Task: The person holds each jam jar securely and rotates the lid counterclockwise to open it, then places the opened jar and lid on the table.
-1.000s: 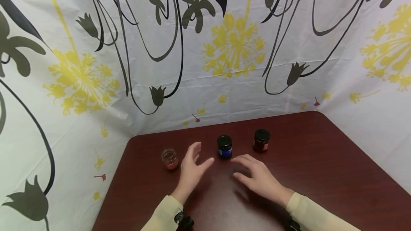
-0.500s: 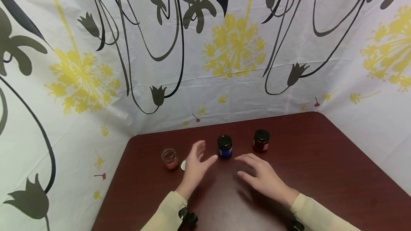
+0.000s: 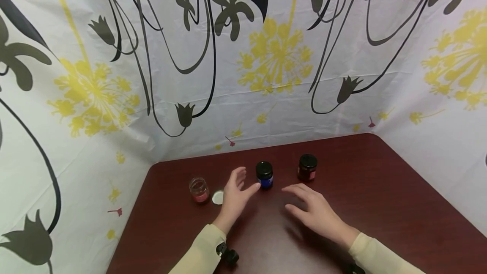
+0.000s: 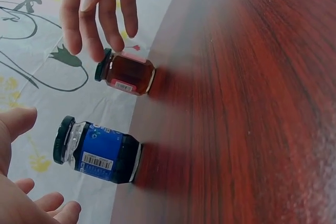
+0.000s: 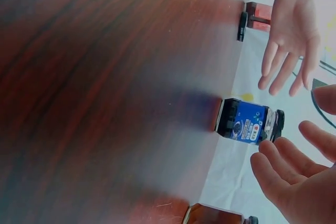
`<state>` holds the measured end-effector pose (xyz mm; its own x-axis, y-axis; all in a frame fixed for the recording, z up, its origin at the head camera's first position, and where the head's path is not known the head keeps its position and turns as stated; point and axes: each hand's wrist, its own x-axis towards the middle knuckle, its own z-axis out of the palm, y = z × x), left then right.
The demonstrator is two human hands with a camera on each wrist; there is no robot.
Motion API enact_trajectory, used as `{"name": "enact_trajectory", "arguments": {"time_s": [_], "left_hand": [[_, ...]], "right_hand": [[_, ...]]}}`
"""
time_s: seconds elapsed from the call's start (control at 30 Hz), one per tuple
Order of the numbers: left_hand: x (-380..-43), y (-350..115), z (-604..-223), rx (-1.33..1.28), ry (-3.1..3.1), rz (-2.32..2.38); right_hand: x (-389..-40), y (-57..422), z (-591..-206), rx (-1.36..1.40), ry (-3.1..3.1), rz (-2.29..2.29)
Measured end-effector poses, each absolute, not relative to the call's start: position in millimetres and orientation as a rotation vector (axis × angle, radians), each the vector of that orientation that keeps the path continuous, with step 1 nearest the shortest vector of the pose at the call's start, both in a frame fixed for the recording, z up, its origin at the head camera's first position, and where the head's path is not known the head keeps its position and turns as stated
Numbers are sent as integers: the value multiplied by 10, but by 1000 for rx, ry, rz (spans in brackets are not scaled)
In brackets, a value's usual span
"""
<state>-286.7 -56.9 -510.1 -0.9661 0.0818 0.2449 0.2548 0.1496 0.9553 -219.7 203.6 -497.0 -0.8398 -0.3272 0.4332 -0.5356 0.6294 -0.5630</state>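
Between my two hands a jar with a blue label and dark lid stands upright on the table, its lid on. My left hand is just left of it, thumb and fingers spread apart and holding nothing. On the other side, nearer the front, hovers my right hand, fingers loosely bent, also with nothing in it. In the right wrist view, the fingertips of the right hand overlap the lid of the blue-labelled jar. The left wrist view shows the jar's barcode side.
A lidless glass jar with red contents or label stands at the left, a round pale-faced lid lying beside it. Behind the right hand stands a dark-lidded jar with a red label. Flower-printed white cloth hangs around the brown table.
Both hands have drifted to the right, the left one coming closer to the blue-labelled jar. The lid on the table, hidden behind the left hand before, now shows. The jars stand where they were.
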Motion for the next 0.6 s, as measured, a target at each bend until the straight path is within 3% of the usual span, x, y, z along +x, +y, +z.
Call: {"name": "enact_trajectory", "arguments": {"time_s": [0.6], "left_hand": [[-2992, -428, -5182, -274, -2351, -1870]], "right_hand": [[-2168, 2034, -5007, 714, -2550, 1057]]}}
